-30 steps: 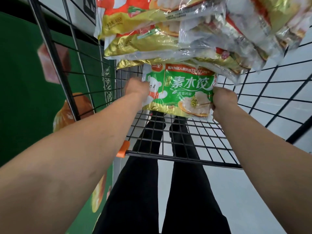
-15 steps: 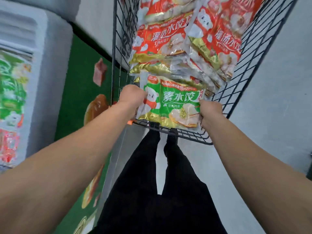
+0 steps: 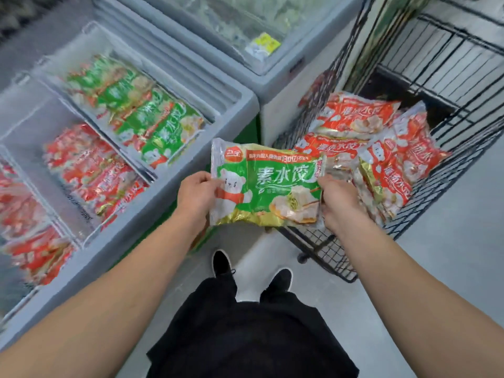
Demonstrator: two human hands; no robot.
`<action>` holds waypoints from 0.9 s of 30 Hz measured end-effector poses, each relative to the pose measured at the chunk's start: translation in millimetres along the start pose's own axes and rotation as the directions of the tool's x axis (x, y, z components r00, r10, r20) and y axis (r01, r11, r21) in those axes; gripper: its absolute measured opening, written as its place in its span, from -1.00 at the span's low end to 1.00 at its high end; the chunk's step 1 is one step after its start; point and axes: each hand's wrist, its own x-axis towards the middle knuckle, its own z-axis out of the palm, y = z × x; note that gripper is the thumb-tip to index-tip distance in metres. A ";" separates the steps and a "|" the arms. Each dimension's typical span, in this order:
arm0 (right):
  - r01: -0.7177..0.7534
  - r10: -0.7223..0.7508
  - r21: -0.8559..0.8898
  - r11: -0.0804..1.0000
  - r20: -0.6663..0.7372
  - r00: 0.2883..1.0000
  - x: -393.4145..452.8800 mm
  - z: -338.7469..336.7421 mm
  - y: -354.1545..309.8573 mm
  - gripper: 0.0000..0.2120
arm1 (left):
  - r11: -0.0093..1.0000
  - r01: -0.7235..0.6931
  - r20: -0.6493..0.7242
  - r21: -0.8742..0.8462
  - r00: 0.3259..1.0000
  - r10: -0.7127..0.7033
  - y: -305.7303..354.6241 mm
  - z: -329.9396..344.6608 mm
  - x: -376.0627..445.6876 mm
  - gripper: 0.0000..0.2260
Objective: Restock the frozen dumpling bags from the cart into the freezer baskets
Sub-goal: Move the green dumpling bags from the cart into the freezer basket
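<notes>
1. Grey shop floor (image 3: 450, 268) runs between a chest freezer (image 3: 245, 105) on my left and a black wire cart (image 3: 450, 159) on my right.
2. Head view: I hold a green bag (image 3: 266, 184) in the air between cart and freezer, level, print side up.
3. Left hand (image 3: 195, 193) pinches its left edge; right hand (image 3: 336, 199) has its fingers curled round the right edge.
4. Red bags (image 3: 381, 156) are heaped in the cart.
5. Freezer baskets hold green packs (image 3: 141, 110) in the far one and red packs (image 3: 92, 170) in the nearer one.
6. I judge the bag light, lumpy and stiff with frozen filling, its film slick, so gripping both side seams should steady it.
</notes>
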 end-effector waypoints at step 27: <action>0.445 -0.316 -0.569 0.692 0.315 0.895 -24.3 418.6 -75.0 -0.85 | 0.815 0.177 -0.160 -0.552 0.937 -0.312 -44.5 -295.9 162.9 -0.86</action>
